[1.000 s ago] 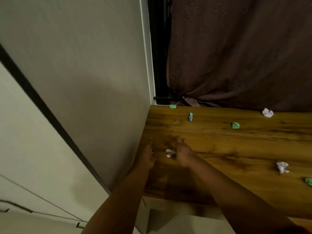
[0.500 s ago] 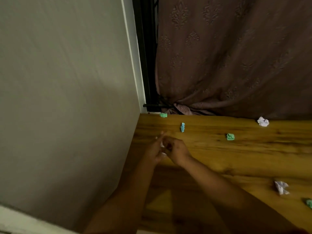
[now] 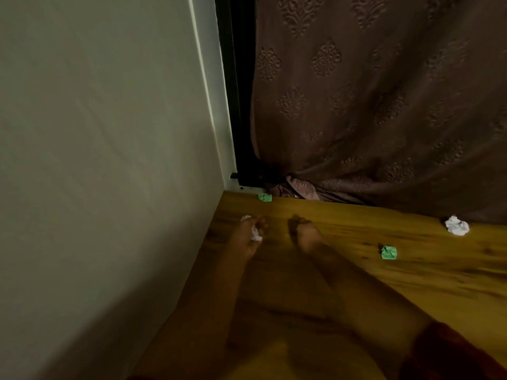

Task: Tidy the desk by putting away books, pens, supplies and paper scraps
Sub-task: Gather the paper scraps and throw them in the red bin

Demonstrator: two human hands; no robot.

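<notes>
The left hand (image 3: pixel 248 237) is curled around a white paper scrap (image 3: pixel 256 233), so that scrap is off the desk (image 3: pixel 439 283) and in the hand. A bit more white shows at the tips of its fingers (image 3: pixel 263 222). The right hand (image 3: pixel 304 234) reaches out over the desk near the back. The picture is blurry there, so I cannot tell if its fingers hold anything.

The tidying looks like it has only begun. A green scrap (image 3: pixel 265 197) lies at the back edge by the curtain (image 3: pixel 384 105). Another green scrap (image 3: pixel 388 252) lies to the right of the right hand, well apart from it. A white crumpled scrap (image 3: pixel 456 225) sits farther right, near the curtain. These three need picking up. No books or pens show here.
</notes>
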